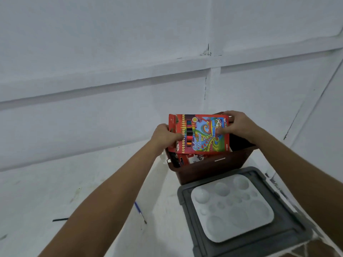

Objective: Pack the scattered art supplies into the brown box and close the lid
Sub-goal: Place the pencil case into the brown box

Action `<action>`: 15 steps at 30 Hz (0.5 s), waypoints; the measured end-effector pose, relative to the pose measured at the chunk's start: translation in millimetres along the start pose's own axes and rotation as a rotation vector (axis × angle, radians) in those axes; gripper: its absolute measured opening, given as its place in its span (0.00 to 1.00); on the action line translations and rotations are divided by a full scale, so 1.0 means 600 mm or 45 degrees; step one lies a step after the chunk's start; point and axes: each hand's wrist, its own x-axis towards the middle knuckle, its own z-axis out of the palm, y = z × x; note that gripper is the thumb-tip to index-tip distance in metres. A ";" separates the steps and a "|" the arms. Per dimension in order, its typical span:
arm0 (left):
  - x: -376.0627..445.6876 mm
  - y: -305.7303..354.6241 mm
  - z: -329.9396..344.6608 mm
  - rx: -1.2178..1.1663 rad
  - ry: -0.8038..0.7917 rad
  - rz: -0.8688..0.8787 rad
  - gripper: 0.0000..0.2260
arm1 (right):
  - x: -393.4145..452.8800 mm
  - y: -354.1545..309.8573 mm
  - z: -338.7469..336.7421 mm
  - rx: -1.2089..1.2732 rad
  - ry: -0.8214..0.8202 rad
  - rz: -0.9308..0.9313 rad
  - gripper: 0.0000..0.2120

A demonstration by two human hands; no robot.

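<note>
Pencil pack (199, 133): red card box of colour pencils, held flat-faced toward the camera, tilted, directly over the open top of the brown box (213, 166). Its lower edge sits at or just inside the box rim; whether it touches the contents cannot be told.

Left hand (166, 135): fingers curled round the pack's left edge, thumb on the front face.

Right hand (234, 125): grips the pack's upper right corner, thumb on the front and fingers behind.

Brown box: open, on the white tabletop (92, 182) toward the far right, close to the wall (111, 52). Other packed items show under the pack at the near left of the opening, too hidden to name.

Grey lid (187, 193): lies flat just near of the box, its far edge almost at the box's near wall.

White palette (232, 208): rests on the lid, inside its raised rim.

Blue-handled brush (140, 212): lies on the tabletop left of the lid, apart from it.

Black stick (60, 219): lies further left, partly behind the left forearm.

Open tabletop spreads left of the box.
</note>
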 end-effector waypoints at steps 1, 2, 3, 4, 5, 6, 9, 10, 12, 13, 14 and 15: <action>0.001 0.001 0.006 0.123 -0.007 0.016 0.18 | 0.006 0.006 0.001 -0.087 -0.035 -0.018 0.32; 0.002 0.003 0.012 0.238 -0.025 0.018 0.24 | 0.011 0.010 0.002 -0.190 -0.059 -0.034 0.32; 0.000 0.007 0.018 0.336 -0.047 0.014 0.29 | 0.016 0.013 0.003 -0.297 -0.069 -0.039 0.33; -0.005 0.012 0.025 0.407 -0.065 -0.001 0.34 | 0.020 0.014 0.005 -0.388 -0.068 -0.039 0.34; -0.009 0.015 0.033 0.460 -0.076 -0.025 0.36 | 0.023 0.016 0.008 -0.447 -0.059 -0.045 0.36; -0.010 0.016 0.042 0.499 -0.085 -0.053 0.38 | 0.026 0.019 0.012 -0.481 -0.041 -0.051 0.38; -0.005 0.018 0.069 0.601 -0.107 -0.120 0.44 | 0.033 0.037 0.021 -0.568 0.033 0.002 0.43; -0.005 0.018 0.076 0.643 -0.124 -0.126 0.44 | 0.034 0.044 0.023 -0.615 0.033 0.032 0.44; -0.009 0.021 0.084 0.793 -0.187 -0.114 0.41 | 0.035 0.053 0.026 -0.685 0.008 0.067 0.45; -0.010 0.021 0.087 0.869 -0.208 -0.092 0.37 | 0.035 0.056 0.027 -0.700 -0.007 0.071 0.46; -0.011 0.021 0.090 0.932 -0.211 -0.071 0.35 | 0.034 0.058 0.028 -0.711 -0.023 0.076 0.46; -0.012 0.021 0.091 0.995 -0.208 -0.044 0.32 | 0.033 0.059 0.030 -0.725 -0.037 0.081 0.44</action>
